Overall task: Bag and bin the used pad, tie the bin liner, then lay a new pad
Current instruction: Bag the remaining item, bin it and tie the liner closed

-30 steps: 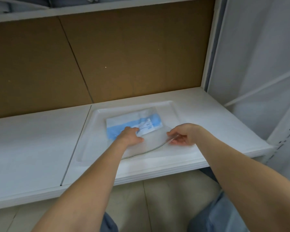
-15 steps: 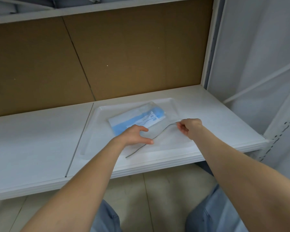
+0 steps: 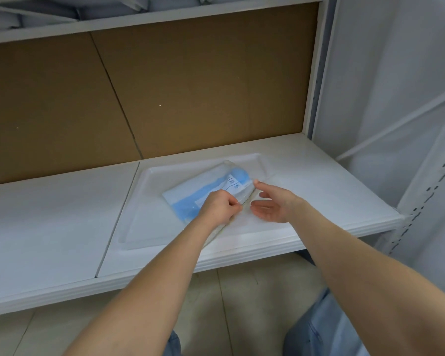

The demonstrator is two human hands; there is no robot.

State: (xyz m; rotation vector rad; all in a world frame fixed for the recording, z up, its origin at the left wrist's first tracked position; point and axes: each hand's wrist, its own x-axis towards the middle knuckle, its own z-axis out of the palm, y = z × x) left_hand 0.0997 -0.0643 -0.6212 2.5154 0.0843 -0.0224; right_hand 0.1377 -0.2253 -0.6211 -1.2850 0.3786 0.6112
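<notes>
**Two hands at one bagged pad**

One pad (image 3: 188,202), folded flat, soft white with a broad blue band, lies inside one clear, glossy plastic bag (image 3: 229,167). The bag lies slantwise in one shallow white tray (image 3: 144,214), a smooth rectangle with rounded corners and a low raised rim. The tray sits on the right-hand board of a matt white shelf (image 3: 49,227). Two boards make up that shelf, meeting at a thin dark seam just left of the tray. Behind stand two panels of plain brown cardboard (image 3: 203,86), joined along a slanting line.

My left hand (image 3: 217,208) is curled tight, thumb and fingers pinching the bag's near edge, where the closing strip runs. My right hand (image 3: 272,204) is spread loose, palm turned toward the left, gripping nothing. Its topmost fingertip seems to touch the bag's edge, though the clear plastic makes that hard to judge. Both hands are close together over the tray, with a small gap between them.
</notes>
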